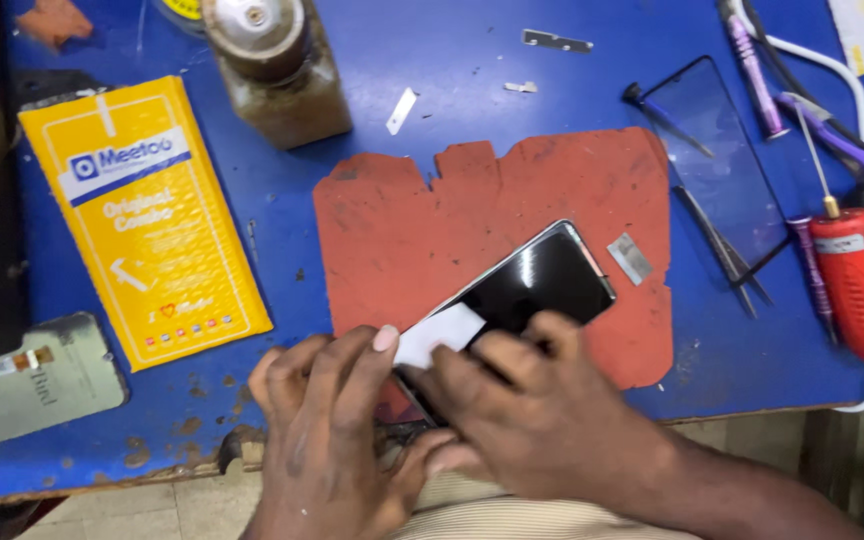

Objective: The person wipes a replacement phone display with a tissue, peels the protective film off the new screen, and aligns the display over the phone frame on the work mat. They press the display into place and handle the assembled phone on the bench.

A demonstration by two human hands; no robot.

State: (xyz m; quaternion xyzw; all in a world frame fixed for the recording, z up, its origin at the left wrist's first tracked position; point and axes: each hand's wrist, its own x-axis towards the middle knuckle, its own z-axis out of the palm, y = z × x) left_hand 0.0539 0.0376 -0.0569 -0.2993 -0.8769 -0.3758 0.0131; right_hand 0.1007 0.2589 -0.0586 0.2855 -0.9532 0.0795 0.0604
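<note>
A black smartphone (542,280) lies tilted on a worn red mat (432,220) at the front of the blue table (452,80). A white card or tab (440,332) rests on its near end. My left hand (327,430) presses its index finger on the card's left edge. My right hand (542,420) covers the phone's near end, its fingers closed over the phone's edge beside the card. A small silver blade (630,258) lies on the mat to the right of the phone.
A yellow padded envelope (147,215) lies at left, a grey phone panel (22,385) below it. A dirty bottle (272,65) stands at the back. Right side: a dark glass screen (722,160), tweezers (727,250), a red bottle with needle tip (860,280), purple tools, white cable.
</note>
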